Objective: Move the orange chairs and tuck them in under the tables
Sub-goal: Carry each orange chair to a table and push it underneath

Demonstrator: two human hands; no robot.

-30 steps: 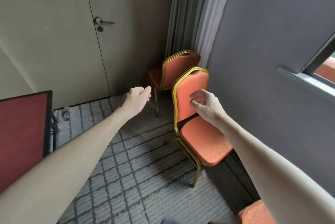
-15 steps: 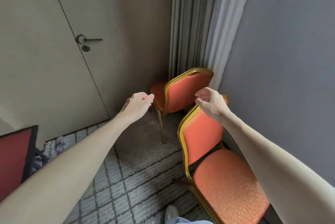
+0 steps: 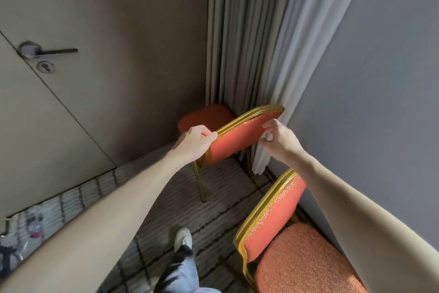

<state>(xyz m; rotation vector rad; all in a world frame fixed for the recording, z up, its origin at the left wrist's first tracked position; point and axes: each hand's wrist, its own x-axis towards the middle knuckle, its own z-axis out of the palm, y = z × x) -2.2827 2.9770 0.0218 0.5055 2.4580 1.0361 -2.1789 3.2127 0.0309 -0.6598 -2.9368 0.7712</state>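
Two orange chairs stand in the corner, with no table in view. Right of the door (image 3: 71,126), the left hand (image 3: 196,144) curls its fingers onto the gold rim at the left corner of the far chair (image 3: 240,138), seemingly gripping it. The chair's back runs left to right, straight ahead of both hands. The right hand (image 3: 279,142) hangs curled before the back's right corner, by the curtain (image 3: 249,43). Whether it grips, I cannot tell. The near chair (image 3: 306,262) sits lower right.
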